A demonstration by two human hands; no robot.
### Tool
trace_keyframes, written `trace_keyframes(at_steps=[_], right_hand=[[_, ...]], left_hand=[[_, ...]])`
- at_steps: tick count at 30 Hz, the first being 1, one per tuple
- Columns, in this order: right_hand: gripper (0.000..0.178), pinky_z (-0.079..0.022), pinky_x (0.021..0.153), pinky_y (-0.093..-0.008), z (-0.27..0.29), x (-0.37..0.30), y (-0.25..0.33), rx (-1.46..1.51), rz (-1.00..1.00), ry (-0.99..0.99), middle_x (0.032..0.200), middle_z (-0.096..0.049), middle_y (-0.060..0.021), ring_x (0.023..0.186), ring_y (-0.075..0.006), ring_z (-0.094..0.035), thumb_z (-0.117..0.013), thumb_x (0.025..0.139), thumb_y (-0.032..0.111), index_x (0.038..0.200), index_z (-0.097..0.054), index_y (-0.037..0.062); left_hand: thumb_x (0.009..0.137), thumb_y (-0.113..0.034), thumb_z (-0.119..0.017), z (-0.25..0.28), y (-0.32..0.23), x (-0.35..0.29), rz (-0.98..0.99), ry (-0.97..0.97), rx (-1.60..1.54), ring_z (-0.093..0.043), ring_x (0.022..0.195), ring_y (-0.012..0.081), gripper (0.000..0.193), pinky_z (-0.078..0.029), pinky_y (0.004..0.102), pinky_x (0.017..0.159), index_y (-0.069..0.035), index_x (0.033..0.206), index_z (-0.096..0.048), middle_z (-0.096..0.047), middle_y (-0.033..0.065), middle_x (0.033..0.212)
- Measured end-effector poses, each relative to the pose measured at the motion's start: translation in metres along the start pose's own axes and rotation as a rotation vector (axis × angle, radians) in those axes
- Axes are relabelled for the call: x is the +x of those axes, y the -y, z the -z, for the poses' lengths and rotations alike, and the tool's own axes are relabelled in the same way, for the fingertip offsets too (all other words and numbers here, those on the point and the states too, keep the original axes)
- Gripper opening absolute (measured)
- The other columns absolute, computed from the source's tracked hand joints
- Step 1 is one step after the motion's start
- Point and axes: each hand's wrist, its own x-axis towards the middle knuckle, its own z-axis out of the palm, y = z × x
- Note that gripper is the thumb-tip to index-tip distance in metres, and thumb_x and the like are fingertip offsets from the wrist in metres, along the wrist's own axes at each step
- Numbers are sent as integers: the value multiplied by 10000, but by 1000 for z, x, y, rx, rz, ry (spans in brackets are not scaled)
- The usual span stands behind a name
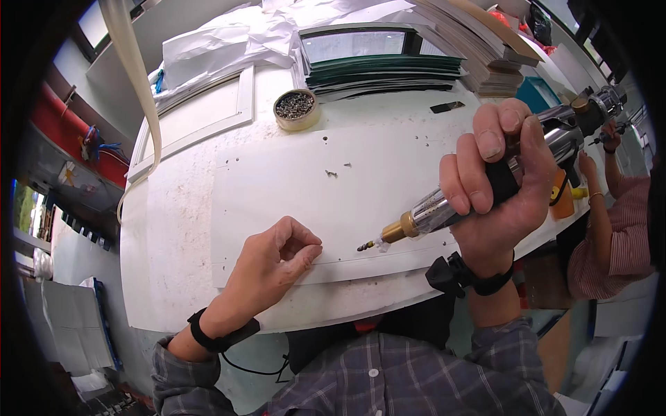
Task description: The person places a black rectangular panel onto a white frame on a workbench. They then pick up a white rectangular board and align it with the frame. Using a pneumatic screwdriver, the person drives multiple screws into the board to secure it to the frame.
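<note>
My right hand (pixel 501 173) is wrapped round a silver and brass air screwdriver (pixel 433 208), holding it tilted above a white panel (pixel 270 197). Its dark bit (pixel 365 247) points down and left, close to the panel's near edge. Just left of the bit, my left hand (pixel 277 260) is closed, with thumb and forefinger pinched together. Whatever lies between those fingertips is too small or hidden to make out. A few loose screws (pixel 331 173) rest on the middle of the panel. Small dark spots dot the panel near its edges.
Behind the panel stands a round tub (pixel 297 111) full of screws. Farther back are a stack of dark green-edged framed panels (pixel 385 73) and piled brown boards (pixel 485 55). A white frame (pixel 201 114) lies at left, near a hanging pale hose (pixel 142 83). Another person's arm (pixel 600 222) shows at right.
</note>
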Motion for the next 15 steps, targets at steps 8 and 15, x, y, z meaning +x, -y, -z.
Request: trace_keyframes(at_steps=[8, 15], right_hand=[[279, -436, 425, -291, -23, -13, -16, 18, 22, 85, 908, -561, -74, 454, -103, -423, -367, 1122, 316, 1092, -489, 66], [264, -459, 420, -315, -26, -15, -26, 49, -32, 25, 882, -587, -97, 423, -124, -447, -394, 1114, 318, 1091, -494, 74]], left_hand=[[1003, -44, -659, -21, 29, -26, -10, 46, -616, -660, 938, 111, 116, -552, 273, 874, -27, 1058, -558, -684, 66, 1035], [1022, -61, -639, -26, 32, -28, -30, 62, -658, -658, 944, 111, 121, -546, 274, 886, -52, 1090, -540, -681, 57, 1036]])
